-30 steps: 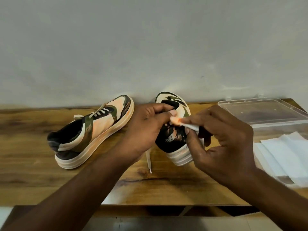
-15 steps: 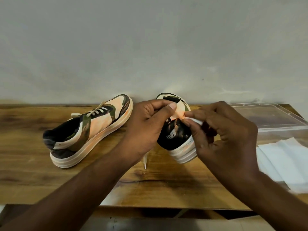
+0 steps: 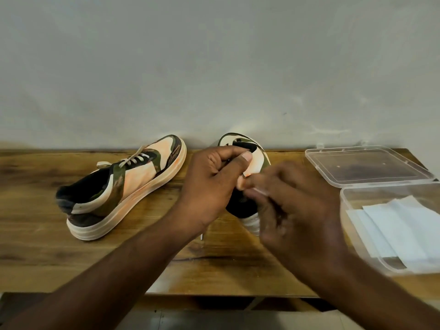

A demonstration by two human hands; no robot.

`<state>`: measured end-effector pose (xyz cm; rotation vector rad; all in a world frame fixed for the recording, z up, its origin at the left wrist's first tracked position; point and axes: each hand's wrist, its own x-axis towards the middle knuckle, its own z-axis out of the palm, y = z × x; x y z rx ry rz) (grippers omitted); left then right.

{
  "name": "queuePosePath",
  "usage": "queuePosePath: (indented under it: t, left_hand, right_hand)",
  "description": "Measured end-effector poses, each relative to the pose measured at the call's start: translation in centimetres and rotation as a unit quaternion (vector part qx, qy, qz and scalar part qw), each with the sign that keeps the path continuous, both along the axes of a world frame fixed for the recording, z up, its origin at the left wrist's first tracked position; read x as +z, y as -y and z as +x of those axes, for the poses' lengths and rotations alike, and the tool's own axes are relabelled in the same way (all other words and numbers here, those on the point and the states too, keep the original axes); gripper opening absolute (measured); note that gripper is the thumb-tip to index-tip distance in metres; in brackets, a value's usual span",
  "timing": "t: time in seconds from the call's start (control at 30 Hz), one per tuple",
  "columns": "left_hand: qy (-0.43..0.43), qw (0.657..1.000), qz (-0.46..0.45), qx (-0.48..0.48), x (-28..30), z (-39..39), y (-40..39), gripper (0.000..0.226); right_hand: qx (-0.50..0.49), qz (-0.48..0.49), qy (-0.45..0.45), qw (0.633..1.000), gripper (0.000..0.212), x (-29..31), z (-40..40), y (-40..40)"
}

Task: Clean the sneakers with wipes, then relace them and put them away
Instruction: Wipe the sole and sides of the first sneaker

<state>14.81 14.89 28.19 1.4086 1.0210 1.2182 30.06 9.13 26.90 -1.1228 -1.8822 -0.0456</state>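
Both hands meet over the right-hand sneaker [image 3: 247, 153] at the middle of a wooden table [image 3: 35, 253]. The left hand [image 3: 212, 184] has its fingers curled, thumb and forefinger pinched at the shoe's tongue; the right hand [image 3: 295, 206], blurred, pinches a white lace end [image 3: 258, 191] between fingertips just beside the left thumb. The sneaker stands with its toe toward the wall [image 3: 214, 67], peach and olive camouflage upper, black collar and heel, ribbed off-white sole showing below the right hand's fingers; most of its body is hidden behind the two hands. A lace tip [image 3: 202, 236] hangs by the left wrist.

The second sneaker [image 3: 123, 186], same colours, lies well to the left, laced, toe angled toward the wall, heel toward the camera.

At the right edge, a clear plastic box [image 3: 345, 210] holds folded white wipes [image 3: 400, 229], near the right wrist; its clear lid [image 3: 371, 165] lies flat behind it.
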Motion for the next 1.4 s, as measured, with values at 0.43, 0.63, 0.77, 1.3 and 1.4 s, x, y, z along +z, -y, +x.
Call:
queuePosePath:
  t: [0.43,0.63,0.77,1.3,1.4]
  left_hand:
    - [0.038,0.999,-0.012,0.016,0.3,-0.1,-0.5,0.024]
    - [0.034,0.999,-0.016,0.007,0.6,0.3,-0.5,0.022]
    - [0.038,0.999,-0.009,0.025,0.6,0.2,-0.6,0.027]
    - [0.049,0.998,0.003,-0.036,-0.8,1.0,0.0,0.041]
    - [0.042,0.998,0.014,-0.036,-1.3,1.1,-0.2,0.054]
  right_hand:
    - [-0.023,0.04,-0.013,0.999,0.015,-0.2,1.3,-0.4]
    - [0.0,0.086,0.082,0.993,0.023,-0.5,0.6,0.3]
    - [-0.054,-0.007,-0.083,0.995,0.016,0.7,2.7,-1.7]
    - [-0.075,0.004,-0.077,0.994,0.013,0.4,2.5,-1.9]
    - [-0.038,0.025,-0.026,0.999,0.012,-0.6,0.5,-0.6]
